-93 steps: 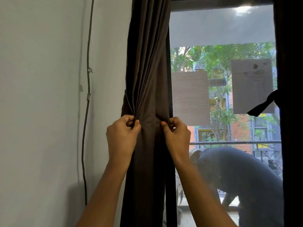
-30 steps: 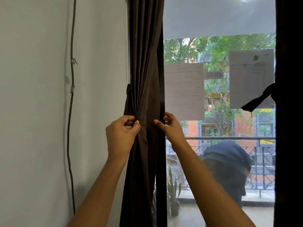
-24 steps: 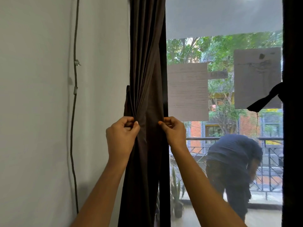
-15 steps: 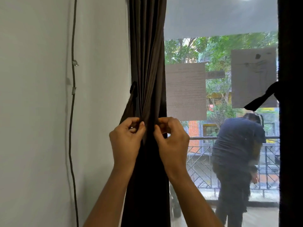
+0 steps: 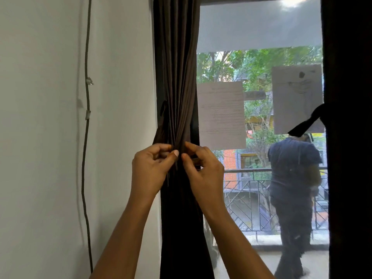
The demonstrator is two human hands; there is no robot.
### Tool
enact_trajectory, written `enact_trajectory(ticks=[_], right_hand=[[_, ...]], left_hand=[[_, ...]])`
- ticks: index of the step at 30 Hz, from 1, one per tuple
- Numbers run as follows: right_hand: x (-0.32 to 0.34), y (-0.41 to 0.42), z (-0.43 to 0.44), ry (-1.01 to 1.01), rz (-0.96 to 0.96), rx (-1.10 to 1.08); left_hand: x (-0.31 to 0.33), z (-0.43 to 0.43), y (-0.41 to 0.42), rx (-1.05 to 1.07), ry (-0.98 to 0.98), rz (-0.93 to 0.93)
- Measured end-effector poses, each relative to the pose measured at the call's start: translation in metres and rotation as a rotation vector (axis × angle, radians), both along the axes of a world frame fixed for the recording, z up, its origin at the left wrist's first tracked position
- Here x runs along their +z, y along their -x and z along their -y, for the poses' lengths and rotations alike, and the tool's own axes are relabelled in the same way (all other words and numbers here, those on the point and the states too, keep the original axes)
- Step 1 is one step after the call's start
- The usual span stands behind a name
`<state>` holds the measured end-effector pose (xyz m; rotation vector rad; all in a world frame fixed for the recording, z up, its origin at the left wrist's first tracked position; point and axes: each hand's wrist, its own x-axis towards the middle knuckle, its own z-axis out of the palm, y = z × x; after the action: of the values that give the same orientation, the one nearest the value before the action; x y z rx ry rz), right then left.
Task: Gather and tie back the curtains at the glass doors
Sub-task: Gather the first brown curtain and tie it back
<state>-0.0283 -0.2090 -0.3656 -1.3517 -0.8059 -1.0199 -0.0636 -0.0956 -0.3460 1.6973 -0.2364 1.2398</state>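
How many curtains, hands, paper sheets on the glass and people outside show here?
Dark brown fabric curtains: 2
Hands, left hand and right hand: 2
Grey rectangular paper sheets on the glass: 2
Person outside in dark clothes: 1
Total: 7

Backlit doorway, soft daylight, hazy view outside.

I get nearly all my light from the glass door, with 1 blown-out glare patch near its top right corner. Against it the gathered curtain and the dark strip at the right edge go almost black, with folds readable only in the curtain's upper half. The white wall is evenly lit and greys toward the bottom, and the cable casts a faint, soft shadow beside it. The left hand and right hand are well lit and fairly sharp. The trees, the railing and the person outside look hazy and smeared. The cable bows slightly, as wide-angle lines do.
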Motion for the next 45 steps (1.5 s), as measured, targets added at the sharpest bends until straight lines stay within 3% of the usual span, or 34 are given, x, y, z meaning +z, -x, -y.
enact_trajectory(ticks=[5, 11, 20, 26, 32, 45], right_hand=[[0.026, -0.005, 0.008, 0.014, -0.14, 0.113], [0.045, -0.009, 0.014, 0.08, 0.057, 0.064], [0.071, -0.013, 0.024, 0.051, -0.153, 0.389], [0.074, -0.019, 0.021, 0.095, -0.083, 0.233], [0.074, -0.024, 0.017, 0.09, -0.093, 0.171], [0.075, -0.022, 0.015, 0.177, -0.106, 0.085]], left_hand=[[0.013, 0.0, 0.004, 0.014, -0.102, 0.001], [0.039, 0.005, 0.006, -0.011, -0.061, 0.102], [0.051, 0.01, 0.003, 0.032, -0.087, 0.121], [0.053, 0.007, 0.003, 0.026, -0.175, 0.088], [0.046, -0.003, 0.004, -0.227, -0.133, -0.023], [0.042, -0.015, -0.001, -0.266, -0.202, -0.068]])
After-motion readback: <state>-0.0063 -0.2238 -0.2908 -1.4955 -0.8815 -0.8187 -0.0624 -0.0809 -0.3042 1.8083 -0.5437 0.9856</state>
